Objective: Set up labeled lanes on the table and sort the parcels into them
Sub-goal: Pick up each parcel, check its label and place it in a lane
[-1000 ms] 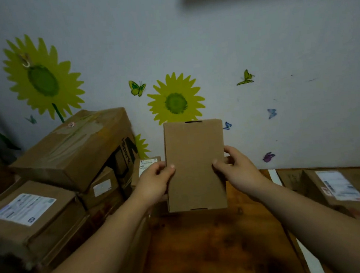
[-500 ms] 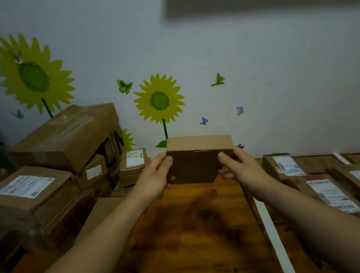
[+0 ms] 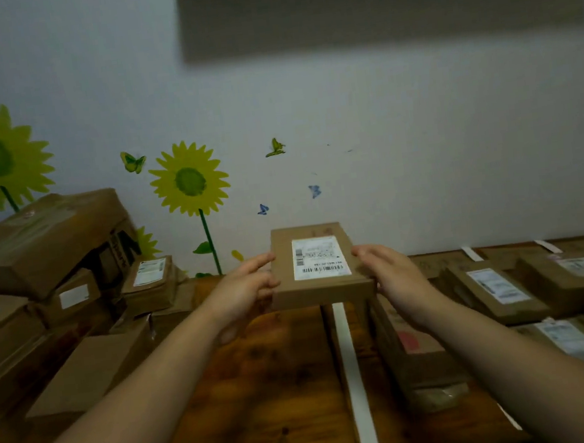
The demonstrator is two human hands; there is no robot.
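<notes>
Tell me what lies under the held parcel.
Below the parcel: wooden table and a white tape strip. The strip's far end is hidden behind it.

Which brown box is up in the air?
The small brown cardboard box with the white label, held between the left hand and right hand above the wooden table; the others lie down.

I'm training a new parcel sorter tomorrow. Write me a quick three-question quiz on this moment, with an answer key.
1. True or false: the shipping label on the held parcel faces up toward the camera.
2. The parcel is held by: A) one hand, B) both hands, C) neither.
3. Fill in: the tall pile of boxes stands on the person's ____ side.
Key: 1 true. 2 B: the left hand and right hand hold its sides. 3 left.
</notes>
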